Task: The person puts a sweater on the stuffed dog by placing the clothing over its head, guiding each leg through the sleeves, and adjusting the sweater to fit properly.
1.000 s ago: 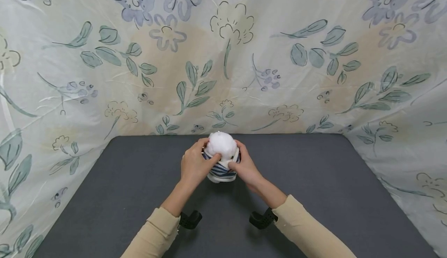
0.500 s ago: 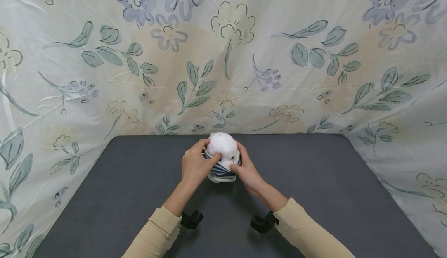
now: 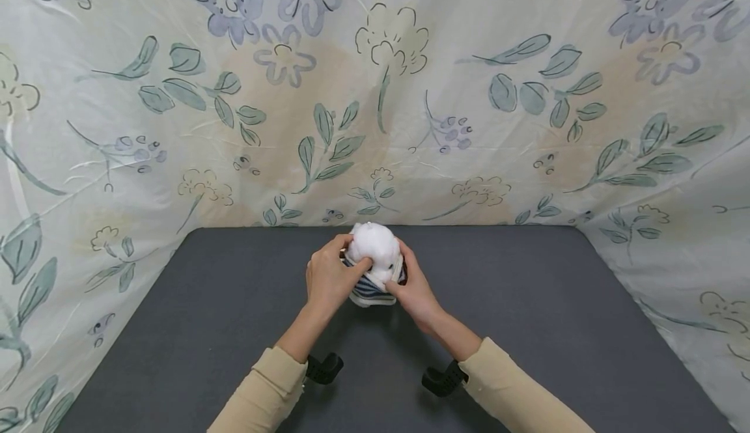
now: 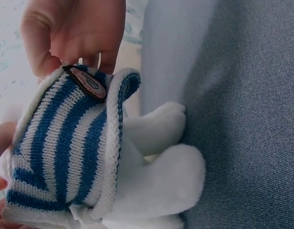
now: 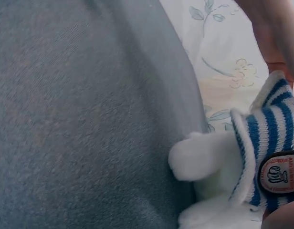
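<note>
A white plush toy (image 3: 372, 245) wears a blue-and-white striped knit sweater (image 4: 73, 143) with an oval patch (image 4: 87, 83) on its front. My left hand (image 3: 331, 273) grips the toy's left side as seen from the head, thumb across the chin. With the right hand (image 3: 417, 295) I hold the opposite side, thumb pinching the sweater near the neckline. White stubby legs (image 4: 161, 179) stick out below the sweater's hem, which curls up at one end in the left wrist view. Fingers behind the toy are mostly hidden.
The toy is held over the far part of a dark grey table (image 3: 234, 322). A floral curtain (image 3: 410, 159) hangs behind and along both sides of the table. Black wrist-camera mounts (image 3: 325, 368) project from both wrists beneath beige sleeves (image 3: 263, 387).
My right thumb has shifted slightly down along the sweater's neckline, and the striped fabric there sits a little differently. The left hand keeps the same hold.
</note>
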Available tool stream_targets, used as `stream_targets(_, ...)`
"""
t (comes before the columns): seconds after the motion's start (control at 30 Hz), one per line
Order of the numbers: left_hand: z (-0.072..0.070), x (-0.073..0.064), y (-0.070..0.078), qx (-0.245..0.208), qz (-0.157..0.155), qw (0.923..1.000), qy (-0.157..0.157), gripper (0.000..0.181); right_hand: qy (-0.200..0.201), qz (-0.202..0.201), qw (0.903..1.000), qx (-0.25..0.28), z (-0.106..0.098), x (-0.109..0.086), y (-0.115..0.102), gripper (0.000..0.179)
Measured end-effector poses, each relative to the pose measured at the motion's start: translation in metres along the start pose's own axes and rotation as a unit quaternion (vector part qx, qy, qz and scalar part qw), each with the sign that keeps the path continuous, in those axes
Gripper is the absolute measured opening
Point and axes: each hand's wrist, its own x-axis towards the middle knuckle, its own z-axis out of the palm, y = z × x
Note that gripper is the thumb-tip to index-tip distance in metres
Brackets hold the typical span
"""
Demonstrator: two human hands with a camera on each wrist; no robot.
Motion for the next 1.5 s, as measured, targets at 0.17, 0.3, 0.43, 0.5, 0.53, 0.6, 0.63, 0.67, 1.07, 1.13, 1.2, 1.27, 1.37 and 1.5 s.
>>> stream_targets(0.17,0.0,0.001,0.0,-0.008,0.0,1.0,-0.003,0.042,0.005,-0.025,0.9995,-0.021,-0.001,-0.001,0.006,0.085)
stream_targets(0.3,-0.002,0.005,-0.002,-0.011,0.005,0.9999,0.001,0.039,-0.011,-0.043,0.9981,-0.043,0.001,-0.007,0.012,0.089)
stream_targets(0.43,-0.005,0.009,-0.002,-0.003,0.015,0.9999,-0.008,0.04,-0.026,-0.044,0.9983,-0.026,0.004,-0.016,0.005,0.088)
stream_targets(0.5,-0.005,0.009,-0.002,-0.004,0.016,0.9998,-0.014,0.041,-0.021,-0.043,0.9986,-0.022,0.005,-0.019,-0.002,0.087)
stream_targets(0.53,-0.005,0.009,-0.002,-0.005,0.014,0.9997,-0.017,0.041,-0.019,-0.046,0.9985,-0.023,0.005,-0.02,-0.005,0.085)
stream_targets(0.6,-0.005,0.008,-0.003,-0.008,0.009,0.9997,-0.02,0.041,-0.016,-0.046,0.9984,-0.027,0.006,-0.022,-0.01,0.082)
stream_targets(0.63,-0.005,0.008,-0.003,-0.011,0.007,0.9997,-0.019,0.041,-0.015,-0.044,0.9985,-0.029,0.006,-0.022,-0.011,0.079)
stream_targets(0.67,-0.005,0.008,-0.003,-0.013,0.005,0.9997,-0.019,0.041,-0.012,-0.044,0.9985,-0.031,0.007,-0.023,-0.013,0.077)
stream_targets(1.07,-0.006,0.006,-0.005,-0.025,-0.004,0.9995,-0.021,0.04,0.007,-0.067,0.9963,-0.054,0.008,-0.022,-0.013,0.068)
stream_targets(1.13,-0.006,0.006,-0.005,-0.025,-0.003,0.9995,-0.02,0.039,0.006,-0.07,0.9961,-0.054,0.008,-0.021,-0.013,0.069)
stream_targets(1.2,-0.006,0.006,-0.006,-0.025,-0.002,0.9995,-0.021,0.039,0.004,-0.072,0.9959,-0.054,0.008,-0.021,-0.012,0.07)
stream_targets(1.27,-0.005,0.006,-0.006,-0.024,-0.003,0.9995,-0.022,0.039,0.004,-0.079,0.9949,-0.062,0.008,-0.02,-0.013,0.07)
stream_targets(1.37,-0.005,0.006,-0.007,-0.024,-0.008,0.9994,-0.024,0.039,0.009,-0.092,0.9917,-0.089,0.008,-0.019,-0.013,0.071)
stream_targets(1.5,-0.005,0.006,-0.007,-0.022,-0.011,0.9994,-0.025,0.039,0.018,-0.108,0.9873,-0.115,0.008,-0.018,-0.014,0.071)
